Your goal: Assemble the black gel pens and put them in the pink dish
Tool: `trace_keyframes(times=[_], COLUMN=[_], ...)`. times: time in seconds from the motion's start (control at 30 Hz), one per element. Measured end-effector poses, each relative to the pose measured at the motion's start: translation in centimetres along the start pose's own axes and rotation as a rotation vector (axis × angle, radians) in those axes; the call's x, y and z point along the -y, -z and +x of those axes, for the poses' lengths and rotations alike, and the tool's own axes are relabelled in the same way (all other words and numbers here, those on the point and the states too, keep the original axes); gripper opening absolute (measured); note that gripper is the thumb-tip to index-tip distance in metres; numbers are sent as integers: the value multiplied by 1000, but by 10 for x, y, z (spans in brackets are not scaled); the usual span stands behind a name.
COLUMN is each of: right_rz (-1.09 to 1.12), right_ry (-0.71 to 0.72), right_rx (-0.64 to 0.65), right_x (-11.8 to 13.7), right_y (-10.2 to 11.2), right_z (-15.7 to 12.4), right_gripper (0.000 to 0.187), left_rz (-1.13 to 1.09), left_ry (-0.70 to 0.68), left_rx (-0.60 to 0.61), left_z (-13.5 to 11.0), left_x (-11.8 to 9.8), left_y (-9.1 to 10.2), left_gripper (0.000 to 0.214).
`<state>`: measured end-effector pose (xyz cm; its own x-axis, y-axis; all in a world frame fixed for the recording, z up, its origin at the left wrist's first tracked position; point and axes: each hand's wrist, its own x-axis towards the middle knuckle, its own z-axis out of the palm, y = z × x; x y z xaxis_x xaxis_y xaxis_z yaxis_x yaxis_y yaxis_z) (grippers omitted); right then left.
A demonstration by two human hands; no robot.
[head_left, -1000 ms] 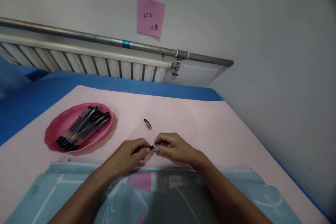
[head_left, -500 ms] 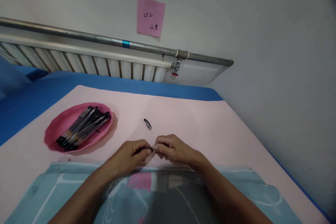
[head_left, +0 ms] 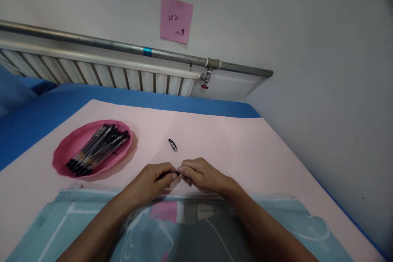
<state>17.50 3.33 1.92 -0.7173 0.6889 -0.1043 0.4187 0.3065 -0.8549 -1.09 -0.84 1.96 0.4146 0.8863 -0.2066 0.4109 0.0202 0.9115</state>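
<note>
My left hand and my right hand meet fingertip to fingertip over the pink table cover. Both are closed in a pinch on a thin black pen, of which only a short dark stretch shows between the fingers. A small black pen cap lies loose on the cover just beyond my hands. To the left, a pink oval tray holds several black pens.
A pale blue patterned cloth lies along the near edge under my forearms. Blue table surface borders the pink cover. A radiator and a metal pipe run along the wall, with a pink note above.
My fingertips have closed together; the shiny tip of the pen seen between them a second ago is now hidden. The cap and tray have not moved.
</note>
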Motion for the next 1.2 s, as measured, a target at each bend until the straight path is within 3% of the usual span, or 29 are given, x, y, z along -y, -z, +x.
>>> trace_keyframes(times=[0.27,0.57,0.63,0.77,0.83,0.97,1.07,1.2], right_rz=[59,-20,-28,-238,-416,-624,-481,175], right_ry=[25,-16,-52,-126,-114,-98,-110,-172], right_rx=[-31,-45,-134,-456,-466,-364,-396,-445], right_x=[-4,-4,-8,-18,-22,-24,-27,-29], right_y=[1,-2,-1,0,-2,-7,-5,0], right_z=[1,3,10,41,57,73,68,55], right_gripper=[9,29,32,20,18,18,31,39], left_rz=[70,95,138,228,243,233,213,171], left_ry=[-7,1,5,42,55,70,80,103], left_rx=[-35,-36,-62,-176,-209,-229,-240,-264], left_z=[2,2,3,6,7,8,8,10], left_x=[5,6,8,17,20,20,18,17], left_y=[0,-2,1,9,12,13,12,12], left_gripper=[23,27,26,24,25,25,26,25])
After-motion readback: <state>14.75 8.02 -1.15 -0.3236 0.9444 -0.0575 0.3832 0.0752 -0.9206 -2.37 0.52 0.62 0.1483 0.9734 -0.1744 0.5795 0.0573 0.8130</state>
